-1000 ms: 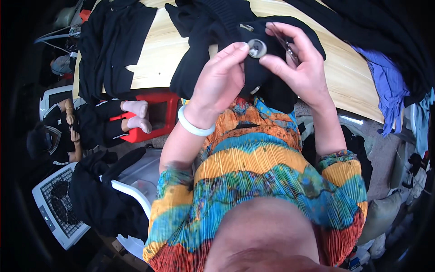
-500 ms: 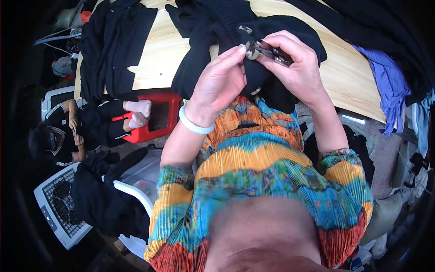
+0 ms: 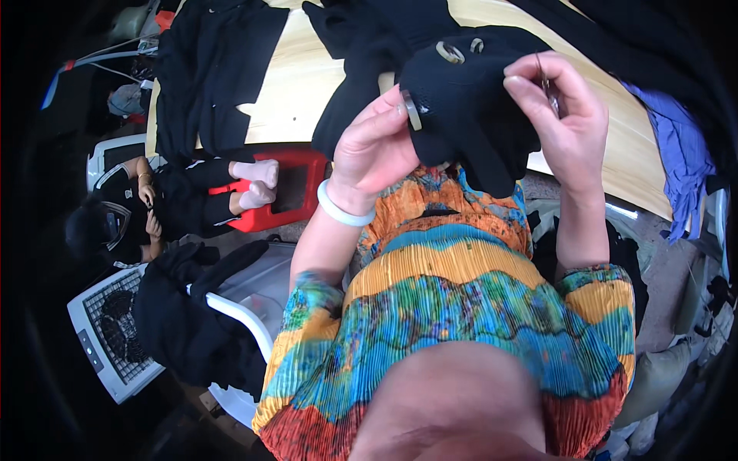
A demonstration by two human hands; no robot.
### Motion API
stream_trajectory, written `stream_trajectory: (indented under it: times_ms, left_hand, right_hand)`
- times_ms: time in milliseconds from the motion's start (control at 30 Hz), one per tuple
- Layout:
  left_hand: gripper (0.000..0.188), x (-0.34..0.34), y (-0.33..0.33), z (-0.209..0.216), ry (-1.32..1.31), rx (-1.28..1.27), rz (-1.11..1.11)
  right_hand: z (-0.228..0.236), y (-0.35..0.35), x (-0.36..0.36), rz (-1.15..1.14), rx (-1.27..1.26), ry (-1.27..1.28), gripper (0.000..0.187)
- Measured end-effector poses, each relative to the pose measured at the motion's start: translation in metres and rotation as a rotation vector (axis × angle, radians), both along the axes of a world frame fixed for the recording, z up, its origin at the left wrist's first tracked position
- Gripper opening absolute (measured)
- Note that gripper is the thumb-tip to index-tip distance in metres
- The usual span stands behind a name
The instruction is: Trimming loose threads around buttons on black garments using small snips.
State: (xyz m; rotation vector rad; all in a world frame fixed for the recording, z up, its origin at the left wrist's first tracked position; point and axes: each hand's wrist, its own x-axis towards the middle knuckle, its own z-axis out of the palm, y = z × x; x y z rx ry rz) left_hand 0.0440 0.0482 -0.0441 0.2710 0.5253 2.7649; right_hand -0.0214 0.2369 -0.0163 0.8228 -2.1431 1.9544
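Between the thumb and fingers of my left hand (image 3: 375, 147) is a large round brown-and-cream button (image 3: 413, 111), seen nearly edge-on at the black knit garment (image 3: 469, 92). Two similar pale-rimmed items, a bigger button (image 3: 450, 52) and a smaller button (image 3: 477, 46), show higher up on the cloth. To the right, my right hand (image 3: 570, 115) is closed around small metal thread snips (image 3: 547, 86), with their tip pointing up past the fingers. The snips are apart from the button. Whether a thread runs between the hands is too fine to tell.
The light wooden table (image 3: 300, 69) carries another black garment (image 3: 215, 77) at left and a purple cloth (image 3: 676, 154) over its right edge. At left, a seated person (image 3: 127, 200) rests their feet on a red stool (image 3: 296, 184). Dark clothing (image 3: 184, 323) hangs over a white chair.
My right hand has drawn the snips away from the button, to the right. My left hand keeps the button, which has turned edge-on. The whole view has shifted slightly.
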Motion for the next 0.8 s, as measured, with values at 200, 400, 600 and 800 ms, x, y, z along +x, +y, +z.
stream_trajectory:
  times_ms: [200,400,600,800]
  left_hand:
    - [0.042,0.001,-0.001,-0.009,-0.022,0.097,-0.012]
    - [0.039,0.000,0.001,-0.009,0.009,0.118,0.005]
    - [0.033,-0.006,0.005,0.002,-0.234,0.136,0.133]
    - [0.036,-0.013,0.008,0.008,-0.418,-0.020,0.251]
  right_hand:
    - [0.002,-0.001,0.009,0.047,0.060,0.107,0.016]
    - [-0.004,-0.002,0.016,0.113,0.052,0.143,0.031]
    - [-0.025,-0.017,0.032,0.030,0.083,-0.111,0.045]
    - [-0.021,0.002,0.007,0.194,0.003,-0.315,0.017]
